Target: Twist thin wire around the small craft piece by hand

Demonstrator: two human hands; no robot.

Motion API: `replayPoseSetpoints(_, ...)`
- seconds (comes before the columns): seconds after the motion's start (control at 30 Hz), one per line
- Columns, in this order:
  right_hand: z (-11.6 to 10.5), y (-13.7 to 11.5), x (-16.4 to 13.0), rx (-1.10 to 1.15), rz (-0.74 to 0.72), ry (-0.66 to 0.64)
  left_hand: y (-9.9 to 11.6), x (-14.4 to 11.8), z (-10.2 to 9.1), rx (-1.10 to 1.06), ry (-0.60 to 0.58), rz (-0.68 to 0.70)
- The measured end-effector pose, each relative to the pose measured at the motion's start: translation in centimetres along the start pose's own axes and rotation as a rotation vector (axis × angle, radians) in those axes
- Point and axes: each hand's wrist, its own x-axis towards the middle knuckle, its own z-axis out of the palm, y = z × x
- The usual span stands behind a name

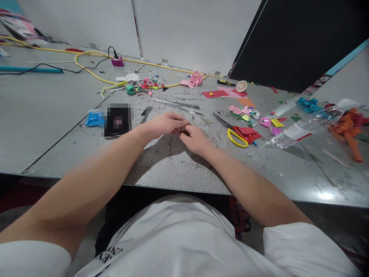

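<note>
My left hand and my right hand meet over the grey table, fingertips pinched close together. Thin wire pokes out beyond the fingers, and a fine strand also shows below them; most of it is hidden by my hands. Just past my hands, a bundle of thin straight wires lies flat. Scissors with yellow and red handles rest to the right of my right hand. Left of my left hand are a few short dark strips and a dark pixelated square object.
A blue packet sits at the left. To the right lie a clear plastic bottle, orange balloons and colourful scraps. Farther back, a yellow cable and a purple plug adapter lie before white panels.
</note>
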Motion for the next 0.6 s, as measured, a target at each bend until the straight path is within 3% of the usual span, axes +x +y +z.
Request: replayPoseSetpoints(0.6,-0.03,-0.04,0.02,0.028,0.006,0.005,0.72,-0.36,0.31,0.015,-0.008,-0.001)
